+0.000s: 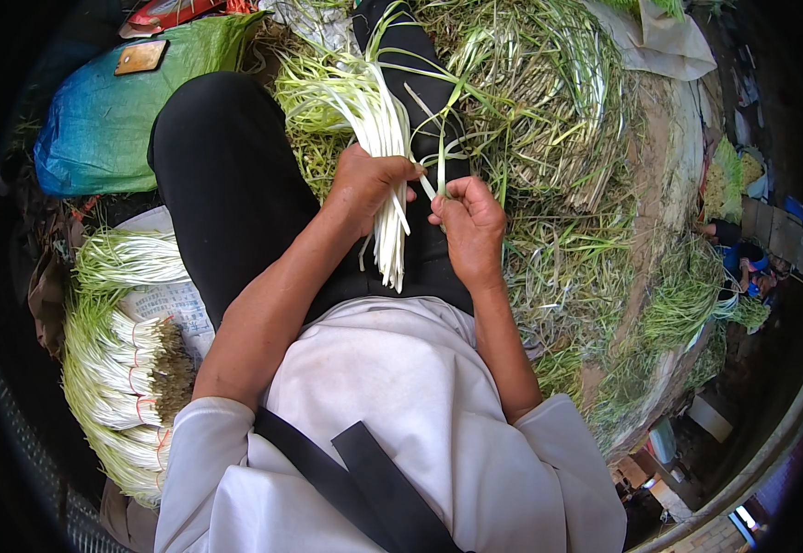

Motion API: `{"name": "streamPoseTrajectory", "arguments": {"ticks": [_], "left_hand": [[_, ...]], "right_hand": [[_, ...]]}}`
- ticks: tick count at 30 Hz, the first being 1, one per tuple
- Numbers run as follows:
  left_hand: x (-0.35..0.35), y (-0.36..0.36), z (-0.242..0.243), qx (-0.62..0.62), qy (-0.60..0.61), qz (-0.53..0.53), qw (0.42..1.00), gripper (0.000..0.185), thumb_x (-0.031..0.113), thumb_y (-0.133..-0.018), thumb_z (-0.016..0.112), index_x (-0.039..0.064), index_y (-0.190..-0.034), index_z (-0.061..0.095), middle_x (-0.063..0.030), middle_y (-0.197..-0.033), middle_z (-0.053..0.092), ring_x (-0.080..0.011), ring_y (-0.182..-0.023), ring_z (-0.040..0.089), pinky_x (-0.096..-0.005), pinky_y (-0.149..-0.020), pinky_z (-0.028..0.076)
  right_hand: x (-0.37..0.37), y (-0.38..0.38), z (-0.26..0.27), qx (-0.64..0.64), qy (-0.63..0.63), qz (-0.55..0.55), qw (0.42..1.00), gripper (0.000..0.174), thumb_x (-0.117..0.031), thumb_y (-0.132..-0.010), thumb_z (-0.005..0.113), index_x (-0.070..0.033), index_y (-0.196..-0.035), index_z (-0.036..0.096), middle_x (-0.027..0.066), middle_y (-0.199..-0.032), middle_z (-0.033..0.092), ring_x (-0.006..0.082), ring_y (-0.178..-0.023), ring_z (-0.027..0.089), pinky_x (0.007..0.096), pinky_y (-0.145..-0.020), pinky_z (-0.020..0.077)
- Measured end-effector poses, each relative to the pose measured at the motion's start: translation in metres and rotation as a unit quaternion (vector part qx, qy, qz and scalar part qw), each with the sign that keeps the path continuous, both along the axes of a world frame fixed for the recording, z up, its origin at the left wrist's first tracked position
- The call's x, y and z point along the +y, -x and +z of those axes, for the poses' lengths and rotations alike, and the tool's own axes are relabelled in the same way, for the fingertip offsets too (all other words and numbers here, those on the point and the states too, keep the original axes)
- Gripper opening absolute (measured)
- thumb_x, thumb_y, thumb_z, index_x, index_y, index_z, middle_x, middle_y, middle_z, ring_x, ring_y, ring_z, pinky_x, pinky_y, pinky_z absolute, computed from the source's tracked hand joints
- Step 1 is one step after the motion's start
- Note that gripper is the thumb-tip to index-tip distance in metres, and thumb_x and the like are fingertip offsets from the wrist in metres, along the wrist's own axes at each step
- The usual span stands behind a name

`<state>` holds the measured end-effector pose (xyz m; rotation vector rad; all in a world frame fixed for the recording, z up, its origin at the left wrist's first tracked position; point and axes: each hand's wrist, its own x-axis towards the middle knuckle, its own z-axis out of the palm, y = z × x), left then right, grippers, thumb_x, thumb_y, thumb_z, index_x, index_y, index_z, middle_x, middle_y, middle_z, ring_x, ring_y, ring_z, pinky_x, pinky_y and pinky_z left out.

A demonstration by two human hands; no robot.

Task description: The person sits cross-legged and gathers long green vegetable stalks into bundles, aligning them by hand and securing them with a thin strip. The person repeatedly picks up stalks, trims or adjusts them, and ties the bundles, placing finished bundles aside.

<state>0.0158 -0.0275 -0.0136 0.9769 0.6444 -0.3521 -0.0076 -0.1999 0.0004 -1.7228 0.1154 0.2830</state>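
Observation:
My left hand (370, 183) grips a bundle of white-stemmed, pale green leafy stalks (382, 131) that look like blanched garlic chives. The white ends point toward my body, and the leaves fan out over my lower leg. Just right of it, my right hand (469, 221) pinches a single stalk (441, 162) between thumb and fingers; its green leaves trail upward past the bundle. The tips of both hands are close together above my lap. Fingers partly hide the lower end of that single stalk.
Tied bundles of the same stalks (135, 366) with red bands lie at left beside a loose bunch (128, 257). A phone (141, 57) rests on a blue-green sack (107, 117). Heaped stalks (546, 104) and leaf litter (567, 276) cover the right. Another person (747, 266) is at far right.

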Motion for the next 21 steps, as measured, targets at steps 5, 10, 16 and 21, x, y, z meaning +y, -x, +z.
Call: {"name": "streamPoseTrajectory", "arguments": {"ticks": [5, 10, 16, 21], "left_hand": [[0.0, 0.0, 0.004, 0.007, -0.002, 0.007, 1.0, 0.016, 0.001, -0.074, 0.076, -0.003, -0.087, 0.069, -0.0095, -0.071, 0.069, -0.0173, -0.051, 0.064, -0.0305, -0.047, 0.052], [0.0, 0.001, 0.005, -0.001, 0.0, 0.01, 1.0, 0.017, 0.001, -0.074, 0.077, -0.003, -0.088, 0.069, -0.0094, -0.071, 0.069, -0.0172, -0.051, 0.064, -0.0304, -0.047, 0.051], [0.001, -0.001, 0.002, 0.02, -0.016, 0.019, 0.999, 0.016, -0.001, -0.074, 0.076, -0.003, -0.089, 0.069, -0.0114, -0.075, 0.071, -0.0176, -0.052, 0.065, -0.0305, -0.047, 0.052], [0.001, 0.0, 0.0, 0.014, -0.007, 0.009, 1.0, 0.017, -0.001, -0.075, 0.075, -0.004, -0.09, 0.068, -0.0118, -0.076, 0.071, -0.0179, -0.052, 0.065, -0.0303, -0.047, 0.052]], "right_hand": [[-0.008, -0.001, 0.008, 0.014, 0.017, 0.037, 0.999, 0.006, 0.0, -0.093, 0.062, 0.0, -0.087, 0.06, -0.0027, -0.078, 0.059, 0.0026, -0.069, 0.049, 0.0222, -0.06, 0.0423], [-0.014, 0.003, 0.012, 0.013, -0.026, 0.049, 0.998, 0.006, 0.001, -0.093, 0.06, 0.0, -0.087, 0.06, -0.0037, -0.079, 0.057, 0.0022, -0.072, 0.046, 0.0212, -0.062, 0.0397], [-0.031, 0.012, 0.011, 0.012, -0.039, 0.085, 0.996, 0.002, -0.002, -0.095, 0.065, -0.001, -0.093, 0.064, -0.0041, -0.086, 0.06, 0.0024, -0.079, 0.049, 0.0199, -0.073, 0.0417], [-0.044, 0.02, 0.01, 0.048, -0.075, 0.055, 0.995, 0.008, -0.007, -0.098, 0.064, 0.0, -0.096, 0.065, 0.0023, -0.097, 0.068, 0.0059, -0.085, 0.056, 0.0229, -0.083, 0.0454]]}}
